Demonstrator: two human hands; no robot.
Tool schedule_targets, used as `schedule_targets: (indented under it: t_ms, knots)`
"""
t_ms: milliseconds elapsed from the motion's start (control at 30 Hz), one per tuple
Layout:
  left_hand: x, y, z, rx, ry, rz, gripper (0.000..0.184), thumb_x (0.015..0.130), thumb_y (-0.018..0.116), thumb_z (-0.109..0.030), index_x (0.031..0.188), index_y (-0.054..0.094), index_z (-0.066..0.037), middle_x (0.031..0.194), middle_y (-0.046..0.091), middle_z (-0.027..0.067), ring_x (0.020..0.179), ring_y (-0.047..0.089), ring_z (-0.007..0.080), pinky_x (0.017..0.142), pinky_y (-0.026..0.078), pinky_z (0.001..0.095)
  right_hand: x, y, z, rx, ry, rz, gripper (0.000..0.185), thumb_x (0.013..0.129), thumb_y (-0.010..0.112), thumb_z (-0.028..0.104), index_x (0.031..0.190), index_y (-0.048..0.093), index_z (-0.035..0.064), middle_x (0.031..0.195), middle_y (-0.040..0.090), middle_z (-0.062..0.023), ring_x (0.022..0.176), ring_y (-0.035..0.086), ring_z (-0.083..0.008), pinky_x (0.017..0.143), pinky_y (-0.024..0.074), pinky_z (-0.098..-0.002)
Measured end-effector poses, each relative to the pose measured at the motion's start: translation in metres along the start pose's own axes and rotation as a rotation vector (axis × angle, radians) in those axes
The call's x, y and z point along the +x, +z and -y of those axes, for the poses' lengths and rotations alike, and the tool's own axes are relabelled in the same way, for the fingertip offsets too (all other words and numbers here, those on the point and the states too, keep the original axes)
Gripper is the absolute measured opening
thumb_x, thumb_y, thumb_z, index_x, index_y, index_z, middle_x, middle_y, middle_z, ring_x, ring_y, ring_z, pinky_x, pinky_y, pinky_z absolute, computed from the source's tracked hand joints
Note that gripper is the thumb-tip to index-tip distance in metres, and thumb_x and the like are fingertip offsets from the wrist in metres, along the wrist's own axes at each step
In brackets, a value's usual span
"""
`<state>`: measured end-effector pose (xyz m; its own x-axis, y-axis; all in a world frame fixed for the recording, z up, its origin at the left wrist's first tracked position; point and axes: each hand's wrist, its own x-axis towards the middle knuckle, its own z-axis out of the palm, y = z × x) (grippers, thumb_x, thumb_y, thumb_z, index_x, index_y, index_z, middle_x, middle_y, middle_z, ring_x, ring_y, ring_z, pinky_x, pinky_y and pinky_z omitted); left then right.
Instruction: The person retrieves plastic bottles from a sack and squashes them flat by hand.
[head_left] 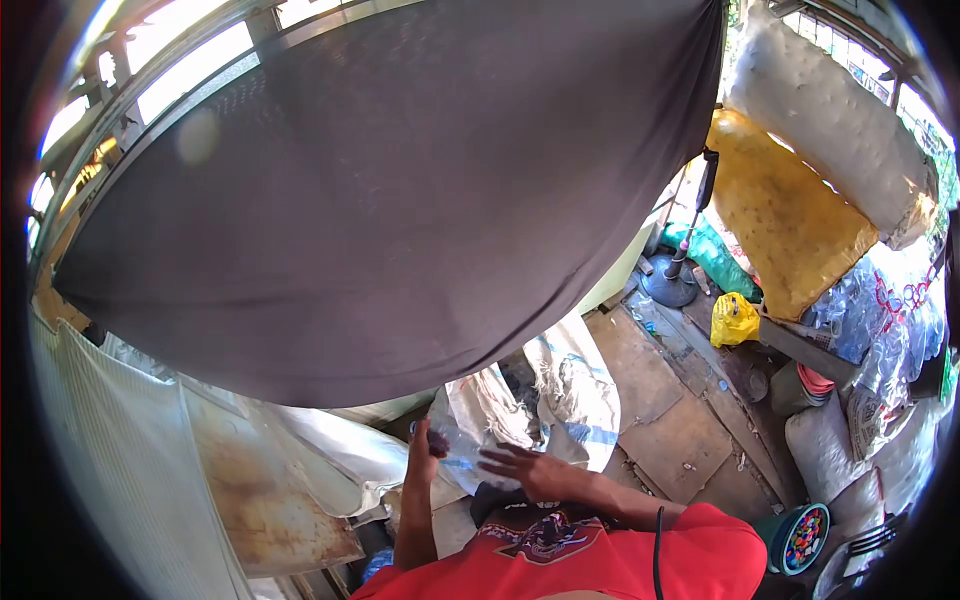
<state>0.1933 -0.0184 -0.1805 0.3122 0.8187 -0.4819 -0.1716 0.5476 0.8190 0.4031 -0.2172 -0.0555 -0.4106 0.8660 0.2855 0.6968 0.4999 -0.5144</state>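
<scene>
My left hand is closed around one end of a clear plastic bottle, with a small bit of blue showing beside the fingers. The bottle lies across the space between my two hands, in front of my chest. At its other end is my right hand, fingers stretched out and apart; whether they touch the bottle I cannot tell. Just beyond both hands stands a white woven sack with blue stripes, its mouth open around a dark inside.
A dark cloth hangs overhead. Worn boards cover the floor at right. A yellow plastic bag, a bucket of colourful caps, clear bagged bottles and a yellow foam slab stand there. White sheeting hangs left.
</scene>
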Motion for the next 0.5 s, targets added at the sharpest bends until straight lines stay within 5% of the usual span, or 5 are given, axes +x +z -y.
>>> schedule_targets:
  t_ms: [100, 133, 233, 500]
  knots:
    - [-0.017, 0.001, -0.005, 0.200, -0.025, -0.068, 0.035, 0.083, 0.062, -0.044, 0.088, 0.055, -0.010, 0.064, 0.050, 0.0004, 0.051, 0.054, 0.0141, 0.041, 0.043, 0.0292, 0.001, 0.005, 0.016, -0.120, -0.015, 0.211, 0.068, 0.078, 0.052, 0.002, 0.143, 0.033, 0.0082, 0.149, 0.031, -0.0160, 0.132, 0.035, -0.0422, 0.106, 0.0404, -0.0449]
    - [-0.021, 0.001, -0.006, 0.254, -0.032, -0.070, 0.034, 0.083, 0.063, -0.043, 0.084, 0.056, -0.010, 0.064, 0.050, 0.0003, 0.049, 0.052, 0.0142, 0.041, 0.042, 0.0294, -0.002, 0.014, 0.013, -0.174, -0.098, 0.131, 0.050, 0.088, 0.050, 0.019, 0.136, 0.043, 0.0059, 0.146, 0.036, -0.0156, 0.127, 0.043, -0.0442, 0.089, 0.0527, -0.0468]
    - [-0.026, 0.003, -0.003, 0.380, 0.040, -0.094, 0.037, 0.083, 0.064, -0.042, 0.074, 0.057, -0.007, 0.062, 0.053, 0.0029, 0.046, 0.054, 0.0161, 0.040, 0.044, 0.0290, -0.003, 0.033, 0.021, -0.449, -0.092, 0.335, 0.054, 0.089, 0.048, 0.017, 0.141, 0.036, 0.0059, 0.147, 0.033, -0.0153, 0.129, 0.040, -0.0444, 0.093, 0.0489, -0.0522]
    - [-0.035, 0.013, -0.014, 0.828, 0.233, -0.295, 0.054, 0.084, 0.062, -0.044, 0.056, 0.057, 0.002, 0.049, 0.057, 0.0101, 0.043, 0.060, 0.0217, 0.043, 0.048, 0.0350, -0.002, 0.089, 0.008, -0.598, -0.102, 0.342, 0.045, 0.088, 0.050, 0.019, 0.130, 0.050, 0.0035, 0.147, 0.034, -0.0154, 0.124, 0.042, -0.0499, 0.081, 0.0523, -0.0598]
